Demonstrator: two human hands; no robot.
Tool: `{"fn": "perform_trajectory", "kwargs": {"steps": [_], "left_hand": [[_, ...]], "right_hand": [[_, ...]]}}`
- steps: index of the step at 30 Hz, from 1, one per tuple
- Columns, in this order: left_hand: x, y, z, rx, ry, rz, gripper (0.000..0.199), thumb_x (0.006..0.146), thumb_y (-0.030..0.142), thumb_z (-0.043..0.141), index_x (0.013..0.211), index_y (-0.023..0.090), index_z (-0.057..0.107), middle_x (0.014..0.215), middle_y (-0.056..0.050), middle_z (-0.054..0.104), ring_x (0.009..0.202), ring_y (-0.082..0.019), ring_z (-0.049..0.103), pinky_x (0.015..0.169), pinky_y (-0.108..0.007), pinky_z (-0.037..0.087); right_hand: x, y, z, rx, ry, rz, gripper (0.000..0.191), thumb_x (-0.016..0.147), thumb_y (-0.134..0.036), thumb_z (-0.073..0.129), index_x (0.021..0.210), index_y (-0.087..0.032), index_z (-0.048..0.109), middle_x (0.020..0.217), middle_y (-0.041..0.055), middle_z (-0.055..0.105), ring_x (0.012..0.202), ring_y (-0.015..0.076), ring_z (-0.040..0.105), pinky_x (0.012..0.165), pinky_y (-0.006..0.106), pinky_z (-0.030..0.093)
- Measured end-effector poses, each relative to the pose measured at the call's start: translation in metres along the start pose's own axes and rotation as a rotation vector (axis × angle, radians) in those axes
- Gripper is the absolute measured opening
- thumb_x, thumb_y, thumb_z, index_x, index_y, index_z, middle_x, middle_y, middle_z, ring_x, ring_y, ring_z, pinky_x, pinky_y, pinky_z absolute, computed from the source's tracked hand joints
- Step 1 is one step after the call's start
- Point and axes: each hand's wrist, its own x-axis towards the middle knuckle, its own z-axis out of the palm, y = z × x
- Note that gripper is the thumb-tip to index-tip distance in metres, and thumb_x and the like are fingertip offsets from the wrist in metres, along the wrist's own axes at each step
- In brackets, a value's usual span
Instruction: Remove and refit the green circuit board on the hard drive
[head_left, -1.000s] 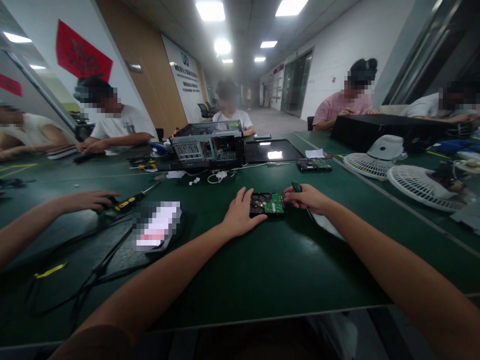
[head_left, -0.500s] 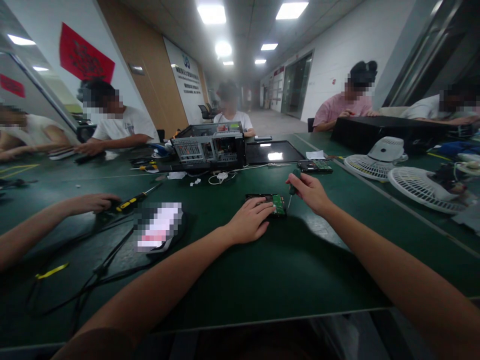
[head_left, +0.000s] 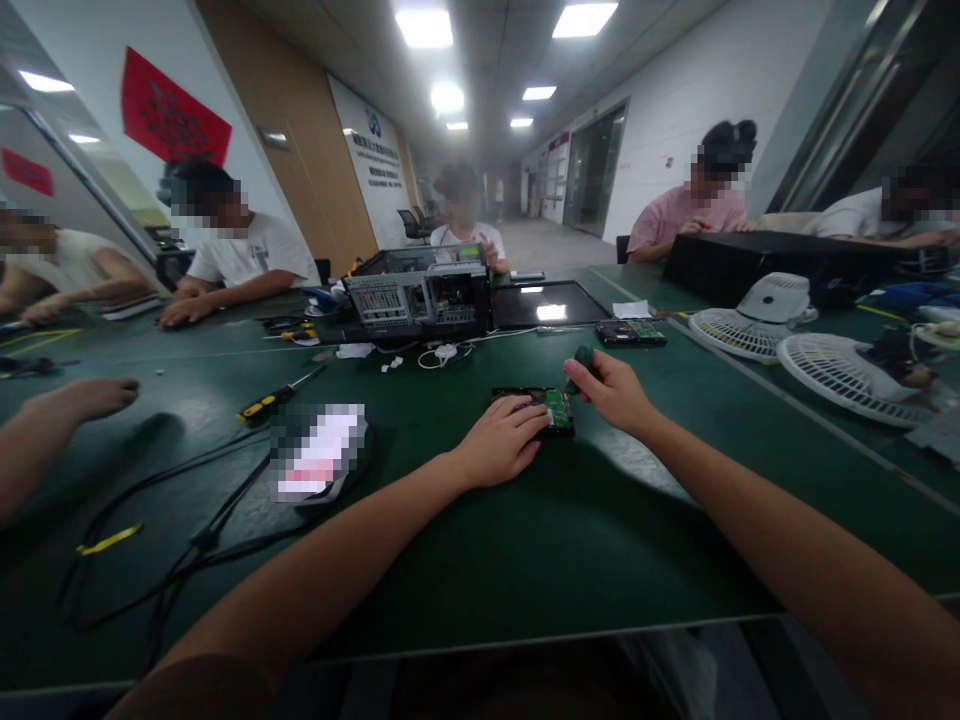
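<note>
Green and black, the hard drive lies flat on the counter under the left hand, whose close-set, outstretched fingers hide part of it. At its three o'clock edge, the right hand grips a green-handled screwdriver, its tip unclear. Computer case stands toward ten-thirty, second drive at two, yellow-black screwdriver at nine.
</note>
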Motion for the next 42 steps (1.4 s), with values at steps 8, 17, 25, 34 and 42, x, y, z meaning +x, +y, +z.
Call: {"fn": "perform_trajectory", "kwargs": {"steps": [8,17,25,34,42], "left_hand": [[0.000,0.000,0.000,0.008,0.018,0.017,0.047,0.101,0.029,0.055,0.147,0.019,0.053,0.151,-0.011,0.058,0.145,-0.034,0.045,0.120,-0.057,0.039],[-0.001,-0.001,0.001,0.019,0.015,0.021,0.047,0.102,0.029,0.055,0.148,0.018,0.053,0.150,-0.012,0.059,0.145,-0.034,0.045,0.121,-0.057,0.038],[0.000,-0.002,0.002,0.004,0.023,0.013,0.047,0.102,0.028,0.055,0.148,0.019,0.053,0.151,-0.012,0.058,0.145,-0.034,0.045,0.120,-0.058,0.039],[-0.001,-0.003,0.004,0.009,0.025,0.017,0.047,0.102,0.029,0.056,0.148,0.019,0.053,0.151,-0.011,0.058,0.145,-0.034,0.045,0.120,-0.058,0.038],[-0.001,-0.002,0.003,0.005,0.042,0.029,0.045,0.102,0.027,0.055,0.146,0.018,0.054,0.151,-0.012,0.058,0.145,-0.033,0.045,0.120,-0.057,0.039]], "right_hand": [[0.000,0.001,0.002,-0.019,0.016,-0.043,0.048,0.093,-0.069,0.061,0.090,-0.020,0.062,0.076,0.0026,0.064,0.063,0.0155,0.057,0.058,0.028,0.045],[-0.001,-0.006,0.003,0.160,-0.033,-0.070,0.043,0.091,-0.058,0.070,0.108,-0.018,0.071,0.090,0.0065,0.073,0.057,0.0121,0.054,0.053,0.028,0.045],[-0.004,-0.017,0.001,0.390,-0.163,0.034,0.050,0.091,-0.053,0.073,0.125,-0.018,0.066,0.091,0.0056,0.073,0.047,0.0065,0.050,0.043,0.024,0.036],[0.001,-0.016,-0.008,0.637,-0.284,0.206,0.055,0.099,-0.066,0.052,0.112,-0.016,0.071,0.101,0.0147,0.076,0.049,0.0107,0.054,0.038,0.025,0.029],[0.001,-0.015,-0.009,0.692,-0.304,0.232,0.048,0.097,-0.062,0.059,0.106,-0.016,0.070,0.105,0.0156,0.078,0.050,0.0115,0.054,0.040,0.026,0.028]]}}
